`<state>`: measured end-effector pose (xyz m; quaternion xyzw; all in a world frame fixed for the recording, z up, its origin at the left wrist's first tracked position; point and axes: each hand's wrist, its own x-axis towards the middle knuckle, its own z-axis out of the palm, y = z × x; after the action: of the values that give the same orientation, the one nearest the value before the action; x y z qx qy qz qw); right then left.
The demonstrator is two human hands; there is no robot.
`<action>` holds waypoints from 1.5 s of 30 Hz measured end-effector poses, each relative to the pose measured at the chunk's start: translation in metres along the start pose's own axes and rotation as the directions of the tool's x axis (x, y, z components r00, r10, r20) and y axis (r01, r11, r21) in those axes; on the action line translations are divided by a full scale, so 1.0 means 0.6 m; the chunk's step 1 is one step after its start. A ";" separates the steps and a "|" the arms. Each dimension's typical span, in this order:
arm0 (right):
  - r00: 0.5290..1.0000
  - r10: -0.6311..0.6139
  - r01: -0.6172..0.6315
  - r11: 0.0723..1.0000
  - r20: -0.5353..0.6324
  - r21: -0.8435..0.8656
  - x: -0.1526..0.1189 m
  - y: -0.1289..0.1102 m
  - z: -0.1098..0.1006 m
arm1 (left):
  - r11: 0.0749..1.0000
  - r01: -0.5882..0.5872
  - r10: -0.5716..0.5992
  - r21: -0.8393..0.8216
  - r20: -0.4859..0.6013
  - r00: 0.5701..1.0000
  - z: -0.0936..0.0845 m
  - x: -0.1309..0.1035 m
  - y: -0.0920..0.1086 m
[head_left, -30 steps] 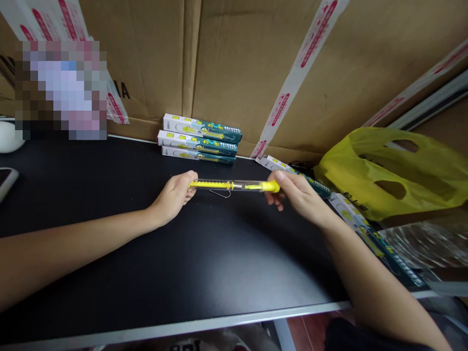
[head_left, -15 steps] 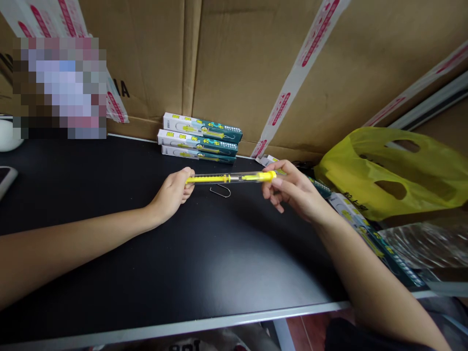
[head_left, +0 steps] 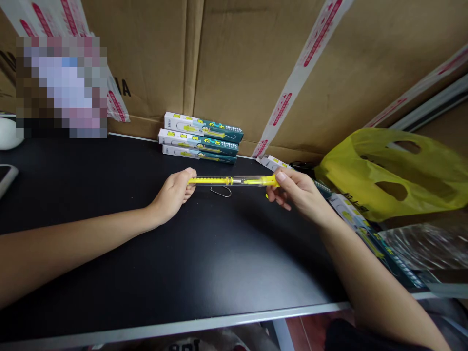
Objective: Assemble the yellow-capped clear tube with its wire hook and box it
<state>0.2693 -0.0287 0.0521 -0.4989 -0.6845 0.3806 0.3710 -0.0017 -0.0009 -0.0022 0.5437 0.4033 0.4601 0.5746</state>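
A clear-tubed spring scale [head_left: 234, 181] with yellow inner parts is held level above the black table, spanning both hands. My left hand [head_left: 177, 189] is closed around its left end, hiding that tip. On the right end, my right hand [head_left: 294, 187] pinches the yellow cap [head_left: 269, 181] between thumb and fingers. A bit of yellow also peeks out below the right fingertips; I cannot tell what it is. Just under the tube, a bent metal wire hook [head_left: 221, 191] lies on the tabletop.
Several spring scale boxes [head_left: 201, 141] are stacked against a large cardboard carton [head_left: 234, 63]. More boxes [head_left: 376, 239] lie along the right side, beside a yellow plastic bag [head_left: 395, 170] and clear plastic wrap [head_left: 431, 243]. A white rounded object [head_left: 10, 134] stands at far left.
My right thumb has moved up and over the yellow cap, and the right fingers now cover more of it. The left hand keeps its hold, almost unmoved.
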 end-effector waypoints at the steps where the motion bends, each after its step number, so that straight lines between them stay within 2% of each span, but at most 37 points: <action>1: 1.000 0.002 -0.002 1.000 0.002 -0.017 -0.001 0.000 0.000 | 1.000 0.001 -0.001 0.000 0.002 1.000 0.000 0.001 -0.001; 11: 0.997 0.067 -0.065 0.996 0.028 -0.056 -0.002 0.000 0.002 | 1.000 0.002 -0.002 -0.016 0.008 1.000 -0.001 0.001 -0.002; 18: 0.996 0.025 -0.030 0.998 0.086 0.061 -0.003 -0.006 -0.002 | 1.000 0.001 -0.001 -0.021 -0.001 1.000 -0.001 0.003 -0.003; 25: 0.997 0.012 -0.016 0.999 0.072 0.049 0.000 -0.001 -0.001 | 1.000 -0.023 0.023 -0.002 -0.004 1.000 0.000 -0.002 -0.003; 35: 0.992 0.107 -0.107 0.994 0.062 0.005 0.002 0.011 0.006 | 0.995 -0.103 0.101 0.021 0.045 0.994 -0.003 -0.003 -0.008; 41: 0.965 0.231 -0.243 0.966 0.123 0.092 0.005 0.015 0.009 | 0.984 -0.167 0.164 0.068 0.045 0.985 0.000 -0.009 -0.001; 45: 0.950 0.274 -0.293 0.948 0.153 0.126 0.006 0.015 0.009 | 0.984 -0.164 0.162 0.072 0.039 0.986 0.001 -0.010 0.000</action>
<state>0.2672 -0.0243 0.0424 -0.5369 -0.5988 0.5120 0.3016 -0.0027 -0.0068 -0.0026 0.6036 0.3649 0.4810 0.5206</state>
